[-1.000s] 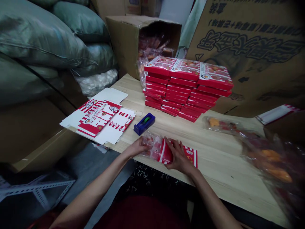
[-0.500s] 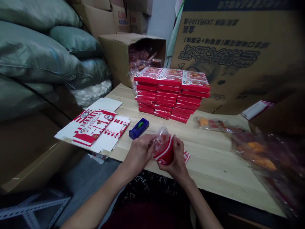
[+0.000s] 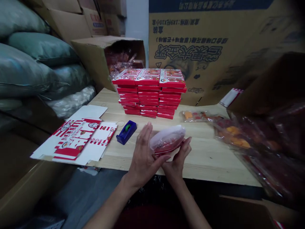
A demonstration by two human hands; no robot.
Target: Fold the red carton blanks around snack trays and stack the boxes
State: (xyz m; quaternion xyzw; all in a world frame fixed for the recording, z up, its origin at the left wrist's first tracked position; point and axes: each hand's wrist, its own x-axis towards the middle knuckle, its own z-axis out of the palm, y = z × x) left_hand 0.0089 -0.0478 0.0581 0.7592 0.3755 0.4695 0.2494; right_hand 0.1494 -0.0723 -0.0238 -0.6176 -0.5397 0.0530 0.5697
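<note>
Above the near edge of the surface (image 3: pixel 205 165), at lower centre, a clear plastic packet (image 3: pixel 167 139) with red contents is held off the wood between the two hands, lying tilted on its long side. The right hand (image 3: pixel 177 160) has its grip clamped on the packet's right end, fingers curled up around it from below. The left hand (image 3: pixel 144 156) has its grip apart: the fingers (image 3: pixel 148 132) stand spread and upright, clear of the packet, and only the thumb (image 3: pixel 165 157) reaches in under its lower edge.

A blue tape dispenser (image 3: pixel 125 132) lies just left of the left fingertips. Farther left lies a flat red-and-white box blank (image 3: pixel 78 140). Behind the hands rises a stack of red boxes (image 3: pixel 149 93) in three columns, backed by an open carton (image 3: pixel 95 57) of wrapped goods. Grey-green sacks (image 3: pixel 30 63) fill the upper left, and plastic bags of orange food (image 3: pixel 238 140) lie at right.
</note>
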